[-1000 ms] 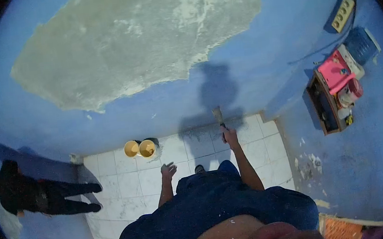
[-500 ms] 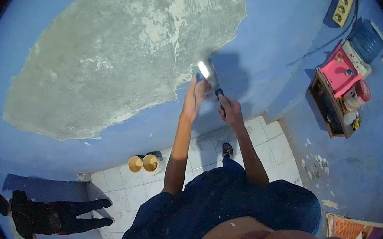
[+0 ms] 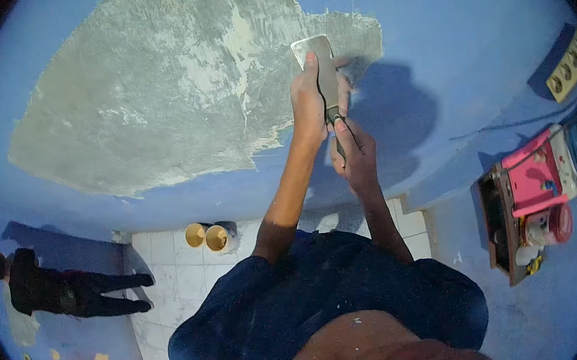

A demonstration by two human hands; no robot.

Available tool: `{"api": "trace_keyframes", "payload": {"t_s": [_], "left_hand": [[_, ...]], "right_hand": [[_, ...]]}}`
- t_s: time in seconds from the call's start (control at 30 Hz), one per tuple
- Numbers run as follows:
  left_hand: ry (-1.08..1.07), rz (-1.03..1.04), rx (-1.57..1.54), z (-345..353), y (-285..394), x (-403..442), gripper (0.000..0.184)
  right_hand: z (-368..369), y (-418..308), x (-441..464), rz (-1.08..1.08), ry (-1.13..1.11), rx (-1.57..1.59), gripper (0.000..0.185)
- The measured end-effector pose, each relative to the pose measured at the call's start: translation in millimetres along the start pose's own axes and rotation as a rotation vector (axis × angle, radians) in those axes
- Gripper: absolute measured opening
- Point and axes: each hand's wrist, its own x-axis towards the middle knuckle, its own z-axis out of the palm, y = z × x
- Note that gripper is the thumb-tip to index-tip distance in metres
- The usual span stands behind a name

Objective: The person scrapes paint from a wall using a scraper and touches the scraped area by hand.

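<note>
A putty knife (image 3: 323, 71) with a wide metal blade and dark handle is held up in front of the wall, blade pointing upward. My left hand (image 3: 309, 104) grips the blade from the left, its thumb lying flat on the metal and its fingers behind. My right hand (image 3: 358, 155) is closed around the handle, thumb along it. Behind the blade is a large grey scraped patch (image 3: 152, 89) with a ragged edge of blue paint. I cannot tell whether the blade touches the wall.
Two yellowish buckets (image 3: 217, 239) stand on the white tiled floor (image 3: 166, 284) by the wall. A person in dark clothes (image 3: 46, 286) stands at the left. To the right are a wooden cabinet (image 3: 501, 224) with a pink item (image 3: 531, 179) on it, and a power strip (image 3: 569, 64).
The putty knife has moved up and turned its blade face towards me. My left hand has come onto the blade; the right still holds the handle. The view has shifted.
</note>
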Motion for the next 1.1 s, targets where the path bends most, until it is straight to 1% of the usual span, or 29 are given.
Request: {"api": "trace_keyframes", "payload": {"t_s": [0.03, 0.07, 0.13, 0.17, 0.2, 0.23, 0.3, 0.33, 0.37, 0.43, 0.47, 0.53, 0.63, 0.67, 0.77, 0.8, 0.87, 0.9, 0.93, 0.97, 1.03, 1.07, 1.1], "left_hand": [[-0.005, 0.029, 0.034, 2.3, 4.4, 2.9, 0.063], [0.05, 0.064, 0.016, 10.9, 12.7, 5.3, 0.061], [0.116, 0.063, -0.002, 23.2, 25.1, 7.0, 0.059], [0.145, 0.067, -0.017, 25.7, 26.7, 9.2, 0.058], [0.078, 0.096, -0.048, 17.4, 17.6, 12.2, 0.056], [0.096, 0.064, -0.033, 14.7, 10.5, 10.7, 0.057], [0.131, 0.02, -0.005, 13.6, 3.8, 4.8, 0.057], [0.172, 0.018, 0.048, 16.2, 5.7, 4.5, 0.058], [0.172, 0.037, 0.023, 18.0, 11.4, 8.2, 0.06], [0.173, 0.059, -0.029, 22.9, 25.8, 15.0, 0.065], [0.142, 0.07, -0.047, 20.4, 25.4, 14.4, 0.065], [0.182, 0.077, -0.05, 19.0, 18.7, 13.1, 0.065], [0.226, 0.054, 0.01, 13.9, 6.9, 3.3, 0.062], [0.23, 0.043, 0.037, 13.7, 6.8, 2.1, 0.06], [0.109, 0.137, -0.05, 16.8, 28.8, 14.3, 0.06], [0.142, 0.153, -0.033, 20.8, 34.5, 16.4, 0.058], [0.131, 0.077, -0.044, 19.6, 33.0, 10.9, 0.058], [0.118, 0.05, -0.044, 17.9, 32.2, 10.5, 0.058], [0.149, -0.002, 0.0, 14.5, 22.8, 7.7, 0.058], [0.147, -0.051, 0.043, 11.5, 14.2, 4.4, 0.059], [0.155, -0.038, 0.048, 12.4, 14.6, 5.0, 0.061], [0.139, -0.01, 0.028, 14.0, 22.5, 9.2, 0.063], [0.133, 0.005, 0.004, 14.9, 32.4, 11.4, 0.065]], "right_hand": [[1.9, -7.0, 2.9, -0.003, -0.017, -0.012, 0.026], [6.6, -18.1, 6.2, -0.034, -0.017, -0.047, 0.025], [15.2, -36.9, 12.0, -0.097, -0.002, -0.115, 0.025], [14.0, -34.4, 13.0, -0.099, -0.009, -0.117, 0.025], [12.4, -31.1, 14.0, -0.107, -0.018, -0.121, 0.025], [10.1, -26.7, 12.8, -0.111, -0.025, -0.125, 0.025], [0.2, -3.5, 12.2, -0.233, -0.012, -0.285, 0.025], [3.0, -7.7, 15.4, -0.231, -0.014, -0.286, 0.025], [6.6, -13.3, 18.7, -0.229, -0.016, -0.287, 0.025], [14.8, -30.9, 20.7, -0.08, -0.015, -0.134, 0.025], [12.8, -28.4, 18.5, -0.059, -0.012, -0.136, 0.025], [10.1, -20.4, 21.0, -0.039, -0.015, -0.134, 0.026], [-0.3, -11.1, 13.0, 0.076, -0.039, -0.063, 0.027], [4.8, -9.3, 15.3, -0.044, -0.052, -0.114, 0.028], [21.6, -34.4, 22.1, -0.067, -0.028, -0.106, 0.029], [22.8, -34.9, 27.2, -0.12, -0.003, -0.171, 0.029], [15.6, -14.3, 32.6, -0.716, 0.1, -0.627, 0.032], [13.3, -5.8, 33.6, -0.739, 0.099, -0.649, 0.034], [11.0, 2.7, 34.5, -0.763, 0.098, -0.671, 0.036], [7.5, 7.7, 18.9, -0.493, 0.033, -0.499, 0.039], [5.2, 6.7, 15.4, -0.255, -0.072, -0.4, 0.018], [6.5, 0.5, 21.9, -0.291, -0.109, -0.474, 0.01], [7.7, 0.1, 19.6, -0.285, -0.111, -0.48, 0.01]]}}
